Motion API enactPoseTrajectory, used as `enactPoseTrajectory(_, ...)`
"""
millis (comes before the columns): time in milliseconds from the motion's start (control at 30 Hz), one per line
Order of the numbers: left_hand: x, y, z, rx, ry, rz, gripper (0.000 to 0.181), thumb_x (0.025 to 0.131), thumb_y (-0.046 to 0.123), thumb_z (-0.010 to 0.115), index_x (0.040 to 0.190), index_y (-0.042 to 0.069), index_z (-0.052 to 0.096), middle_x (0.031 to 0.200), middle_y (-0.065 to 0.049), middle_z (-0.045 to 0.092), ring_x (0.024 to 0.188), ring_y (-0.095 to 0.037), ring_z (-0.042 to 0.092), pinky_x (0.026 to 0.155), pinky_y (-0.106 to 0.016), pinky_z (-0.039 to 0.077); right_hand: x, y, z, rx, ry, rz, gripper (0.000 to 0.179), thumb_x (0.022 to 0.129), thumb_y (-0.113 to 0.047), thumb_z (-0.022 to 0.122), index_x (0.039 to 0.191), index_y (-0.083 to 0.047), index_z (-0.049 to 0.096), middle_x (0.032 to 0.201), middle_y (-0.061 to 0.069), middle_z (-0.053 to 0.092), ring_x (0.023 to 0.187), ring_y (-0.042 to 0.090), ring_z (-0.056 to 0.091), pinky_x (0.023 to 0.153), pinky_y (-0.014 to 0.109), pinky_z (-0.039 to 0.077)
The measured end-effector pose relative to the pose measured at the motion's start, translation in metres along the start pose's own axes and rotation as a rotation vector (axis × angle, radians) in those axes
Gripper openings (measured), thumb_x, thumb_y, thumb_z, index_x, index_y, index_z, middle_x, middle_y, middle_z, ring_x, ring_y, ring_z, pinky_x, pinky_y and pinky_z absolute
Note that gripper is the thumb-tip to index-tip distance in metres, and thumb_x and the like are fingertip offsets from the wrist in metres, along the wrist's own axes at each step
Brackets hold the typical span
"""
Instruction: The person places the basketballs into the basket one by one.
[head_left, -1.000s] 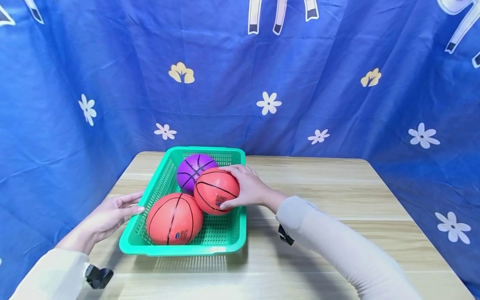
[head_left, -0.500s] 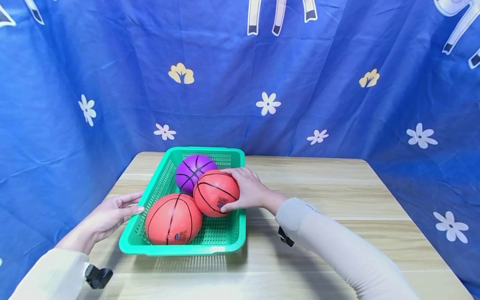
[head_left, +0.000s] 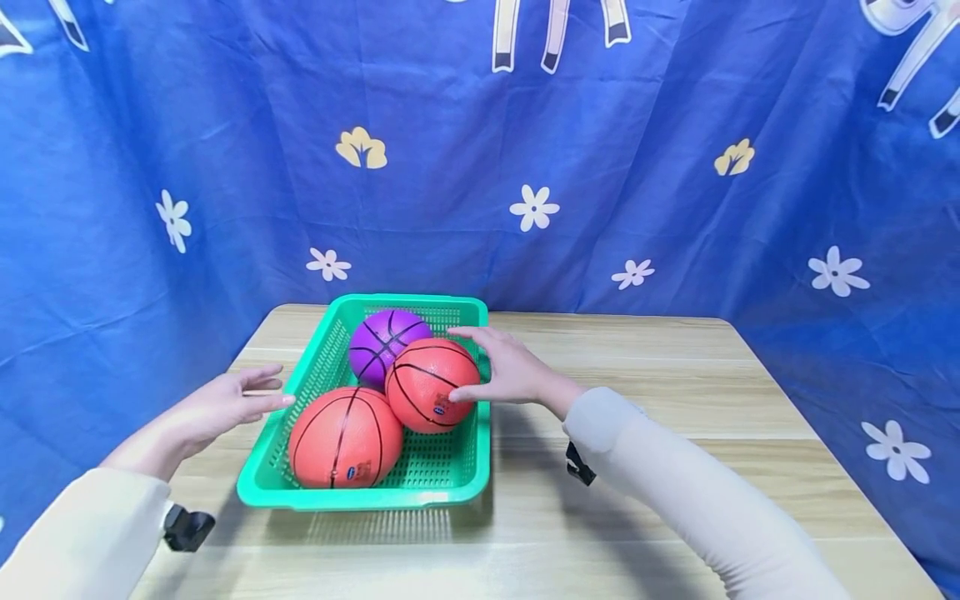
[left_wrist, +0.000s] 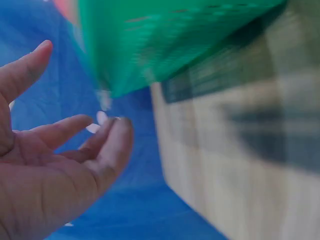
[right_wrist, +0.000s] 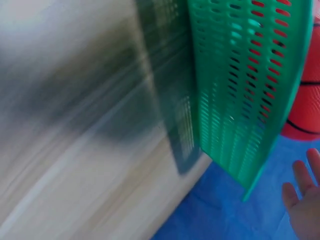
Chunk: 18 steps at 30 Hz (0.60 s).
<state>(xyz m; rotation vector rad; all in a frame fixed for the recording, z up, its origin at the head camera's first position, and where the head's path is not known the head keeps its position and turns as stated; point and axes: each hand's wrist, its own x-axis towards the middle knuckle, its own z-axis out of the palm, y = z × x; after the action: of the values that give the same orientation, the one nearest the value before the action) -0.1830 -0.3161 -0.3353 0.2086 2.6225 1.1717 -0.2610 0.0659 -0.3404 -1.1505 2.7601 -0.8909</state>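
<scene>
A green plastic basket (head_left: 367,498) with slotted walls stands on the table and holds three small basketballs. The purple ball (head_left: 384,337) lies at the back, one orange-red ball (head_left: 345,440) at the front left and another orange-red ball (head_left: 427,387) at the right. My left hand (head_left: 217,410) is beside the basket's left wall, fingers extended, and in the left wrist view a gap shows between it and the basket. Over the right rim, my right hand (head_left: 510,368) spreads thumb and fingers beside the right orange-red ball, holding nothing.
The light wooden table (head_left: 637,467) extends to the right of the basket. A blue curtain (head_left: 442,167) with flower and animal prints hangs behind and along the sides. Black wrist devices (head_left: 187,529) sit under both sleeves.
My left hand has let go of the basket's left rim and drawn slightly away. The right hand has loosened from the right orange-red ball and moved a little right; the ball stays in the basket.
</scene>
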Motion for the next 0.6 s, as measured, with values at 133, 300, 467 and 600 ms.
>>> enactPoseTrajectory(133,0.007,0.028,-0.005,0.165,0.044,0.001,0.083,0.094,0.039,0.059,0.145,-0.013,0.018,0.137,-0.041,0.029,0.121,-0.057,0.036,0.091,-0.064,0.041,-0.001,0.004,-0.016,0.029,0.039,-0.023,0.073,0.080,-0.046,0.074,0.142,-0.021,0.044,0.138,0.002,0.046,0.121,0.023,0.046,0.100,0.043,0.041)
enactPoseTrajectory(300,0.018,0.066,-0.003,0.267,0.080,0.025,0.092,0.089,0.050,0.062,0.148,-0.006,0.020,0.138,-0.039,0.030,0.121,-0.058,0.034,0.089,-0.067,0.040,-0.006,0.008,-0.038,0.032,0.095,-0.010,0.060,0.083,-0.041,0.072,0.135,-0.017,0.053,0.127,0.000,0.054,0.115,0.021,0.050,0.095,0.039,0.044)
enactPoseTrajectory(467,0.027,0.102,0.003,0.393,0.142,0.110,0.091,0.087,0.053,0.062,0.147,-0.006,0.027,0.139,-0.036,0.033,0.125,-0.053,0.033,0.092,-0.069,0.035,-0.012,0.010,-0.059,-0.002,0.169,0.026,0.052,0.086,-0.041,0.070,0.130,-0.016,0.058,0.124,0.000,0.057,0.113,0.022,0.052,0.095,0.040,0.043)
enactPoseTrajectory(600,0.028,0.129,0.010,0.501,0.197,0.096,0.096,0.084,0.068,0.054,0.147,0.000,0.031,0.139,-0.034,0.034,0.125,-0.052,0.033,0.093,-0.069,0.035,-0.021,0.011,-0.076,-0.041,0.225,0.084,0.050,0.087,-0.042,0.068,0.130,-0.018,0.059,0.127,0.001,0.056,0.114,0.020,0.053,0.095,0.041,0.044)
